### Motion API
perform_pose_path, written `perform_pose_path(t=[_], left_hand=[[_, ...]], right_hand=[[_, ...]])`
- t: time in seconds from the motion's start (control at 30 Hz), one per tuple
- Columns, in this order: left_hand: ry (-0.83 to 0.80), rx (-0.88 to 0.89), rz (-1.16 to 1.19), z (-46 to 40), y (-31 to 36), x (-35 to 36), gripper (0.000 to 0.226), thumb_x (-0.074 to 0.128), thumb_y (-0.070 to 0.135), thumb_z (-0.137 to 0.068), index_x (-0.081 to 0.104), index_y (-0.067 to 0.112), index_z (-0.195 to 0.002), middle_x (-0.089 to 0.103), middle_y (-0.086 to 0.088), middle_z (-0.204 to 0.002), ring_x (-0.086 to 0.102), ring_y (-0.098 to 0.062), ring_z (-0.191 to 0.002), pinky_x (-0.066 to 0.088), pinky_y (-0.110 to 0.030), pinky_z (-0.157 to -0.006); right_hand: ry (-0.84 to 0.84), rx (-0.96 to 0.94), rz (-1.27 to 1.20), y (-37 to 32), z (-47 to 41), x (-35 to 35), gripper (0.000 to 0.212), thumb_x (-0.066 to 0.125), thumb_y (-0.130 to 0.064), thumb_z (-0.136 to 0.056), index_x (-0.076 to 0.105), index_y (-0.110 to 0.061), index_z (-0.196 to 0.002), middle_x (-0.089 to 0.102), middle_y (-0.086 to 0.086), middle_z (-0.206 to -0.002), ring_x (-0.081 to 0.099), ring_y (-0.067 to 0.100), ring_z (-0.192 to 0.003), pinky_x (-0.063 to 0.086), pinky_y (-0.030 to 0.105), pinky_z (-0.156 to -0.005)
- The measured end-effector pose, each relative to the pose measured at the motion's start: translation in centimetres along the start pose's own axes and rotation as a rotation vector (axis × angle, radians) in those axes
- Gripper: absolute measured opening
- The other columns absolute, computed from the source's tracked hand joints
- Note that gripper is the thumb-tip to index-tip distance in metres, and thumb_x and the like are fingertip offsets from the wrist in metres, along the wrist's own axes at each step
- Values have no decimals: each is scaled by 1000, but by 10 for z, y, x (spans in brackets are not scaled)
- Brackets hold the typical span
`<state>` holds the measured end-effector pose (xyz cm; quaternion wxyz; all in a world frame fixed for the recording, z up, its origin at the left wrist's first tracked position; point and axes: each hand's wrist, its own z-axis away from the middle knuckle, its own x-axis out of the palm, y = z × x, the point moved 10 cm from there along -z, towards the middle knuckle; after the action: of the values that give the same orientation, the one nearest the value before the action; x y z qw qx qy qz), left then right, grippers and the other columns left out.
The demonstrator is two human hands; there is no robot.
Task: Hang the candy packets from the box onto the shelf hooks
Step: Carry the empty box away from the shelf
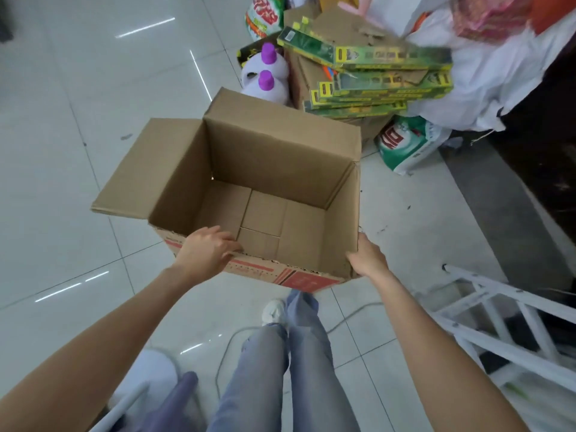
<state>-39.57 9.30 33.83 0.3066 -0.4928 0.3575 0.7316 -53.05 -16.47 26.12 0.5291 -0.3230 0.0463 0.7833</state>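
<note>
Currently both hands hold the box [258,194] by its near wall, lifted clear of the floor [62,151]. The left hand [207,249] hooks its fingers over the near rim at about 7 o'clock of the opening; its grip is curled round the cardboard edge. The right hand [367,260] clamps the near right corner at about 5 o'clock, thumb side on the outer wall — the fingertips are hidden behind the cardboard, so the exact wrap cannot be told. A hold spaced across the near wall probably keeps the box level and its mouth tilted toward the camera, so the inside can be checked.

Box condition:
- Plain brown corrugated cardboard, red print on the near outer face.
- Top flaps open — one wide flap folded out at 9 o'clock, another standing at 12 o'clock.
- Bottom flaps visible and bare; no candy packets show inside.
- Near rim ragged where the flap was torn.

Judgement: the box appears emptied, so the hanging step is likely complete or nearly so. No shelf hooks are in view.

Beyond the box at 1 o'clock lie stacked green cartons [374,79] and two purple-capped bottles [266,73].
</note>
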Motion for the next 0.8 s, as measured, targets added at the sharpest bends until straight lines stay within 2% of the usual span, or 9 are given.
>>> perform_pose_path(t=[0.1, 0.17, 0.23, 0.3, 0.37, 0.43, 0.5, 0.7, 0.8], left_hand=[[-1, -110, 36, -34, -51, 39, 18, 87, 19, -66, 76, 21, -80, 67, 4, -74, 55, -15, -62, 39, -25, -53], [-8, -190, 63, -48, -84, 60, 16, 84, 23, -70, 76, 21, -83, 67, 3, -75, 53, -15, -64, 36, -26, -58], [-32, -221, 29, -60, -115, 81, 16, 85, 23, -69, 75, 22, -81, 65, 3, -73, 56, -18, -64, 38, -29, -60], [-47, -225, 17, -73, -144, 98, 16, 86, 21, -67, 74, 22, -78, 64, 3, -70, 59, -20, -62, 44, -32, -61], [-55, -222, 13, -86, -175, 113, 13, 84, 18, -70, 76, 22, -80, 66, 2, -73, 59, -22, -64, 47, -34, -64], [-51, -183, 17, -98, -202, 121, 18, 84, 10, -68, 77, 22, -80, 69, 1, -75, 61, -23, -63, 47, -33, -63], [-84, -147, 6, -110, -234, 129, 22, 82, 7, -68, 77, 24, -80, 71, 2, -78, 63, -24, -66, 46, -31, -63], [-174, -119, 41, -139, -322, 132, 15, 70, 14, -83, 78, 24, -91, 73, -1, -91, 64, -29, -81, 48, -31, -66], [-191, -101, 24, -170, -354, 147, 18, 66, 17, -87, 75, 25, -101, 71, 1, -99, 64, -25, -91, 51, -32, -71]], right_hand=[[-52, 11, -20, -19, -66, 20, 38, 50, -19, -87, 50, -17, -124, 62, 10, -116, 64, 31, -97, 55, 35, -81], [-102, 40, -92, -26, -97, 42, 32, 49, -15, -82, 56, -18, -113, 66, 8, -107, 69, 29, -84, 60, 42, -75], [-124, 74, -157, -33, -116, 65, 28, 50, -12, -83, 58, -19, -109, 66, 8, -108, 69, 30, -88, 59, 45, -79], [-113, 95, -206, -45, -131, 84, 34, 53, -13, -86, 56, -19, -120, 63, 7, -118, 62, 32, -107, 53, 46, -91], [-79, 129, -263, -59, -148, 101, 41, 55, -13, -89, 50, -18, -130, 61, 7, -124, 57, 33, -116, 49, 44, -97], [-41, 169, -297, -78, -164, 111, 44, 55, -11, -91, 44, -17, -133, 60, 8, -125, 56, 33, -115, 48, 40, -97], [0, 216, -359, -101, -178, 120, 46, 54, -9, -91, 41, -19, -133, 59, 10, -125, 57, 33, -112, 48, 43, -97], [121, 269, -381, -171, -215, 146, 53, 49, -7, -92, 38, -22, -141, 58, 11, -128, 54, 35, -116, 45, 40, -99], [181, 273, -388, -186, -252, 151, 53, 46, -8, -93, 36, -25, -143, 58, 12, -127, 55, 36, -113, 46, 42, -97]])
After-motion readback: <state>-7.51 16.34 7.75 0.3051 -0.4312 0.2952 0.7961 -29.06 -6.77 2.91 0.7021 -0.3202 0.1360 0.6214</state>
